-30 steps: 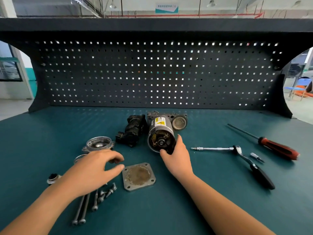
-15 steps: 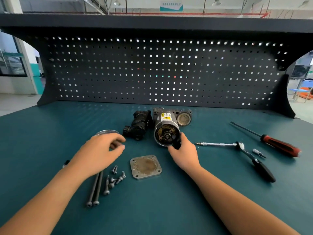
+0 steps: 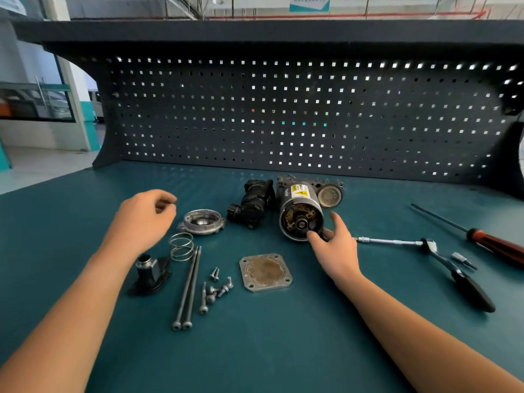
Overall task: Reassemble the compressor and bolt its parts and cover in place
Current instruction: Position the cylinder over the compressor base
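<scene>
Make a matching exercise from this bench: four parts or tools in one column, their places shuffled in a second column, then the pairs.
Things:
1. coil spring
2. square cover plate
3. red-handled screwdriver
4. motor housing

Places:
A. gripped at its rim by the right hand
B. far right of the bench
C. just on the near side of the round metal cap
D. lying flat, right of the loose screws

Pairs: 1-C, 2-D, 3-B, 4-A
</scene>
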`<state>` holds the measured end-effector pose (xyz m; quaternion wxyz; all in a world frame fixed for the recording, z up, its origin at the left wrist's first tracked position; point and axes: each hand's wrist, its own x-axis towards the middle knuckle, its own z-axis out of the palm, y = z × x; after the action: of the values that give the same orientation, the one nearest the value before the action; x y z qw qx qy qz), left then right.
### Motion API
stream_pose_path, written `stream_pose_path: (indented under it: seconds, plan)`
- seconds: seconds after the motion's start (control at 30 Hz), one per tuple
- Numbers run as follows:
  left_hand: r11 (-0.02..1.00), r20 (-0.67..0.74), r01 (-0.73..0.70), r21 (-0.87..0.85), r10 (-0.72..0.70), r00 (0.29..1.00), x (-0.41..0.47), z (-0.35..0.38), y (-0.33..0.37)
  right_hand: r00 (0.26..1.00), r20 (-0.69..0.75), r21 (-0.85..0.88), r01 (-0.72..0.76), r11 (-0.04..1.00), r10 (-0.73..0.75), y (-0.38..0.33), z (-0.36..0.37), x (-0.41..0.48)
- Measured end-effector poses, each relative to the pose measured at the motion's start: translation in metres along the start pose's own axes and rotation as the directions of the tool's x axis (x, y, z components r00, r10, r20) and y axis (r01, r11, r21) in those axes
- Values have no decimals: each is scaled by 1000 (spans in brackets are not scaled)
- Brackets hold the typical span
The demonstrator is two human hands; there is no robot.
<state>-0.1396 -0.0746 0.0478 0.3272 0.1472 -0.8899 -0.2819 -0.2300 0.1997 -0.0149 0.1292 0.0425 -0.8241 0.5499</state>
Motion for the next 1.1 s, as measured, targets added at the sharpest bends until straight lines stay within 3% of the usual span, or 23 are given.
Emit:
stream_pose_path:
  seconds: [0.1, 0.2, 0.27, 0.37, 0.47, 0.6, 0.77, 0.87, 0.93, 1.03, 1.1]
  plan:
    - [997, 87, -15, 77, 8, 996, -3, 7, 1, 1000, -1, -8, 0, 1000, 0, 1, 1, 0]
    - [930, 175, -153, 336, 98, 980, -3, 19, 12, 999, 6, -109, 41, 993, -40, -1, 5, -4]
    - [879, 271, -223, 422, 112, 956, 5, 29, 23, 997, 3, -157, 74, 985, -75, -3, 7, -4]
    - [820, 428, -253, 514, 10, 904, 18, 45, 37, 996, -11, -170, 80, 982, -83, -4, 6, -3]
    - [627, 529, -344, 699, -130, 839, 30, 61, 41, 997, -19, -151, 74, 986, -78, -3, 4, -2]
    - [586, 540, -347, 732, -188, 820, 42, 75, 37, 999, 17, -162, 50, 986, -48, -1, 4, 0]
    - [552, 446, -364, 750, -16, 895, 46, 72, 25, 998, 51, -168, 31, 985, -23, 0, 3, 4]
    - [606, 362, -300, 737, 21, 932, 48, 58, 24, 998, 53, -141, 23, 990, -16, -1, 3, 4]
    - [723, 291, -221, 654, 28, 956, 51, 45, 24, 999, 46, -119, 12, 993, -7, 0, 4, 4]
    - [929, 221, -120, 351, 42, 974, 52, 24, 29, 1000, 14, -65, -27, 998, 28, 2, 4, 5]
    - [981, 213, -134, 139, 103, 972, 49, 15, 36, 999, -13, -41, -42, 998, 42, 2, 3, 6]
